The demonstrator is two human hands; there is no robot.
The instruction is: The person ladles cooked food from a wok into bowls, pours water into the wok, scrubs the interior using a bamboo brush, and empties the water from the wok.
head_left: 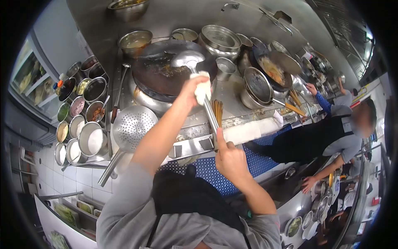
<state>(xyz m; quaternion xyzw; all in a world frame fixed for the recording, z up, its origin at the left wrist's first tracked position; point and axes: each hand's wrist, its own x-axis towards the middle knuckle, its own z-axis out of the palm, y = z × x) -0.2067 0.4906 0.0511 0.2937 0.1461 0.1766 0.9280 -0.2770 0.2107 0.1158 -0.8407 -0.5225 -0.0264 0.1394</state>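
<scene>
My left hand (pixel 190 92) is closed on a white cloth (pixel 202 88) wrapped round the upper handle of a metal ladle (pixel 188 59). The ladle's bowl hangs over a large dark wok (pixel 161 68) with food residue inside. Lower down, my right hand (pixel 231 159) grips the end of the ladle's handle, its index finger laid along it. Beside my left forearm lies a perforated strainer (pixel 135 128), its handle pointing toward me. A bundle of thin wooden sticks (pixel 217 111) stands just right of the handle, near a folded white towel (pixel 251 129).
Seasoning and ingredient pots (pixel 92 139) crowd the left side. Bowls and pans, including a lidded pot (pixel 220 39), line the stove's back. At the right, a person in a black apron (pixel 309 139) works near another wok (pixel 271 70). A counter (pixel 290 203) holds more bowls.
</scene>
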